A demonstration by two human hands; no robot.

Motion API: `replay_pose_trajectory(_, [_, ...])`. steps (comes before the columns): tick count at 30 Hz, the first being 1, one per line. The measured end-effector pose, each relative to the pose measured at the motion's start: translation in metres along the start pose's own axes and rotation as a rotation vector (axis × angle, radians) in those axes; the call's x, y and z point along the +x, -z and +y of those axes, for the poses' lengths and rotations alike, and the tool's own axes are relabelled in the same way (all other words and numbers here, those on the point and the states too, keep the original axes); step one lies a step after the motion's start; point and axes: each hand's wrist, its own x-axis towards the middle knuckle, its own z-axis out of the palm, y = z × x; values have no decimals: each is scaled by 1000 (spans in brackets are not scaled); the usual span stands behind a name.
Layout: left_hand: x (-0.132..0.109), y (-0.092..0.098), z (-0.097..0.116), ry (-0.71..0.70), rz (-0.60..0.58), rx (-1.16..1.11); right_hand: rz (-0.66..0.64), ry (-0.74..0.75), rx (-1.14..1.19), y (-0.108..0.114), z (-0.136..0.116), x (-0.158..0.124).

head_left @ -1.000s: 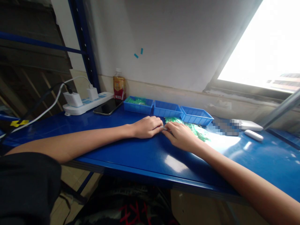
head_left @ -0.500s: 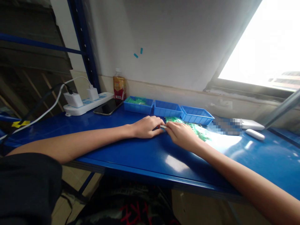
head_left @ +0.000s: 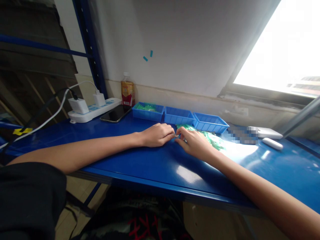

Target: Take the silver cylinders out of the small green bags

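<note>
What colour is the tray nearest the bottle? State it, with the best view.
The tray is blue, clearest in the head view.

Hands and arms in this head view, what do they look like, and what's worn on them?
The left hand and right hand are ungloved, with both forearms uncovered. A loose black sleeve covers the left upper arm; no sleeve shows on the right arm.

Below the front edge of the blue tabletop (head_left: 150,163), the person's dark garment (head_left: 117,213) bears large red lettering (head_left: 143,226) that seems to include a K, though the view is dim. Near the rear edge, the drink bottle's label (head_left: 127,90) has a barcode (head_left: 126,103) and unreadably small print.
</note>
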Motion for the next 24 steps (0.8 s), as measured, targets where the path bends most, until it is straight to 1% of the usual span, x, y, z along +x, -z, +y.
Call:
replay_pose_trajectory(4, [0, 1, 0, -7, -5, -8, -4, 1, 2, 1, -1, 0])
replay_pose_trajectory(15, [-2, -3, -2, 43, 37, -90, 1, 10, -29, -1, -2, 2])
replay_pose_trajectory(18, [-2, -2, -1, 45, 38, -70, 7, 20, -38, 0, -2, 2])
replay_pose_trajectory(24, [0, 0, 0, 14, 21, -5, 12, 5, 18, 0, -1, 0])
